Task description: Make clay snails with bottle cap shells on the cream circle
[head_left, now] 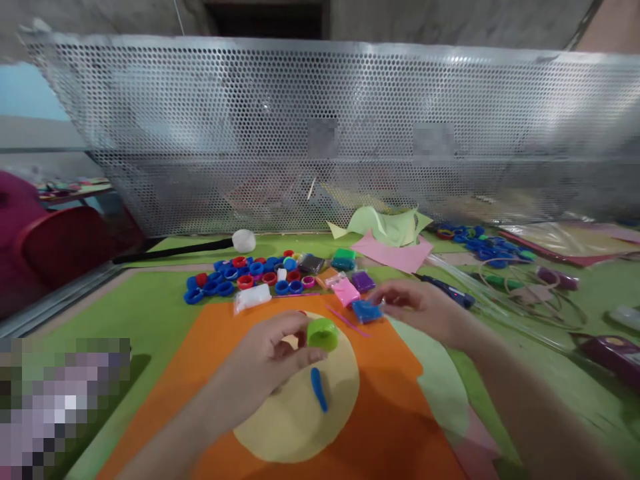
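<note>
My left hand (267, 350) pinches a lime-green bottle cap (323, 335) between thumb and fingers, with its hollow side partly in view. The cap is held above a pale yellow paper circle (295, 437) lying on an orange sheet (400, 413). On the circle, just below the cap, lies a short blue roll (319, 390) that looks like modelling clay. My right hand (425, 308) has its fingertips closed at the right edge of a small blue clay packet (367, 311). Pink (345, 291) and purple (363, 281) packets lie right behind it.
Several blue and red bottle caps (225, 288) and a white packet (253, 298) lie at the back left. Paper scraps (385, 227), a dark blue glue gun (447, 291), clear sticks and a cord are at the right. A perforated metal panel (300, 133) stands behind.
</note>
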Demonstrator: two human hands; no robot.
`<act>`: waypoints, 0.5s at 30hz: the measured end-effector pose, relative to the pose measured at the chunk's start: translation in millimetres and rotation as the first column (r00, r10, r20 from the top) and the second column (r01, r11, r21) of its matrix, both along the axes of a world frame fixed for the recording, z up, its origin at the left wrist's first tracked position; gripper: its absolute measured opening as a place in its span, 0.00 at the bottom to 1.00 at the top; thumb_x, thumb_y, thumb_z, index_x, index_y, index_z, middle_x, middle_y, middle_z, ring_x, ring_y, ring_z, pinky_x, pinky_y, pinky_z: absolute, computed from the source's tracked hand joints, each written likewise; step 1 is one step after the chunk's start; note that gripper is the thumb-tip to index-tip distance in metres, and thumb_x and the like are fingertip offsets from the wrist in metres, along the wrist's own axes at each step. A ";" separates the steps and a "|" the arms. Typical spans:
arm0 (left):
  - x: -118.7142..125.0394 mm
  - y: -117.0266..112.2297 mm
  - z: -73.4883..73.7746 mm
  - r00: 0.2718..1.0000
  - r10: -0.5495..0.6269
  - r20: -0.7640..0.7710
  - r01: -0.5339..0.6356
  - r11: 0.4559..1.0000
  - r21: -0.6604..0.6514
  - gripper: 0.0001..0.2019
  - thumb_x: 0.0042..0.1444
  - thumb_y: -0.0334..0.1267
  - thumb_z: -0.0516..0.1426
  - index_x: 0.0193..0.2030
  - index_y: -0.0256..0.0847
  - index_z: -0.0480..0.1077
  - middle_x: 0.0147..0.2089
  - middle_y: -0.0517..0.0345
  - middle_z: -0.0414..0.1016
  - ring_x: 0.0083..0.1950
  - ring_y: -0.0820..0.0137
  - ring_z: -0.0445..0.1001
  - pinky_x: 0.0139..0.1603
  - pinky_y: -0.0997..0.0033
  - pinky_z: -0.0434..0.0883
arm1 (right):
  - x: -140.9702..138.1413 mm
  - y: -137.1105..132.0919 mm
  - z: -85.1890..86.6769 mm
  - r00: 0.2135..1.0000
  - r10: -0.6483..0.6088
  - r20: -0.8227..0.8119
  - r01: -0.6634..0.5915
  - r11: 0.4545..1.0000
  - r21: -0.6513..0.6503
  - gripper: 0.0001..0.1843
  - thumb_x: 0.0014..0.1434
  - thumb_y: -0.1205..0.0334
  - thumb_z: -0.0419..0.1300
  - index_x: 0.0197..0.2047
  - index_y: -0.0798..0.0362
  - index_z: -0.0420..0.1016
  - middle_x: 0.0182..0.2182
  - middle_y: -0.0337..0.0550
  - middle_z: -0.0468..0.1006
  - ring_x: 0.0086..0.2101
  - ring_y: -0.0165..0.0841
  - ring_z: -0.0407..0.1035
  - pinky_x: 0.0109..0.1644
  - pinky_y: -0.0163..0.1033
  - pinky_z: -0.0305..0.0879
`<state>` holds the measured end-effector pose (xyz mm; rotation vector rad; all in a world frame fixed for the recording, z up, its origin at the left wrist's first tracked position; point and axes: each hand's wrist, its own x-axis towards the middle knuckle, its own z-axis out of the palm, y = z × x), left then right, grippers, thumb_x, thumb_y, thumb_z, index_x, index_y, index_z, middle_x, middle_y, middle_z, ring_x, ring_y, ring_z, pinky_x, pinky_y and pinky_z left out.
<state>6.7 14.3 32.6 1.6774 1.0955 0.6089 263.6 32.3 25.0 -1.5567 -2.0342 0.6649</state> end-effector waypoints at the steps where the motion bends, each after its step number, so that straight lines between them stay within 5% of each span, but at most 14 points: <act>1: -1.0 -0.4 -0.1 1.000 -0.020 0.011 0.021 1.000 -0.009 0.10 0.52 0.46 0.56 0.35 0.43 0.69 0.32 0.61 0.64 0.25 0.77 0.60 0.19 0.81 0.58 | -7.8 -2.9 -0.1 0.993 0.098 -0.059 -0.097 0.995 0.016 0.10 0.56 0.58 0.56 0.41 0.49 0.72 0.39 0.38 0.76 0.37 0.30 0.69 0.40 0.34 0.66; 4: -3.4 -2.5 0.6 0.993 -0.102 0.059 0.104 0.994 -0.022 0.08 0.50 0.43 0.59 0.35 0.43 0.72 0.37 0.58 0.68 0.35 0.71 0.67 0.31 0.77 0.67 | -22.1 -12.1 -0.3 0.920 0.331 -0.209 -0.314 0.943 0.110 0.15 0.54 0.59 0.60 0.45 0.49 0.70 0.43 0.42 0.73 0.41 0.32 0.67 0.45 0.38 0.65; 7: -3.5 -5.0 2.4 0.981 -0.159 0.108 0.167 0.983 -0.070 0.06 0.50 0.40 0.60 0.33 0.42 0.73 0.38 0.58 0.69 0.40 0.68 0.69 0.40 0.71 0.68 | -29.4 -21.0 1.3 0.877 0.414 -0.243 -0.381 0.908 0.171 0.21 0.52 0.58 0.63 0.50 0.46 0.67 0.48 0.43 0.69 0.48 0.35 0.62 0.52 0.42 0.60; 15: 3.7 -7.5 8.3 0.935 -0.320 0.155 0.335 0.939 -0.080 0.06 0.51 0.36 0.59 0.37 0.45 0.74 0.38 0.60 0.70 0.41 0.68 0.70 0.42 0.70 0.67 | -45.8 -30.9 2.0 0.718 0.592 -0.366 -0.526 0.806 0.272 0.24 0.48 0.64 0.67 0.50 0.43 0.71 0.47 0.39 0.67 0.49 0.31 0.62 0.54 0.35 0.57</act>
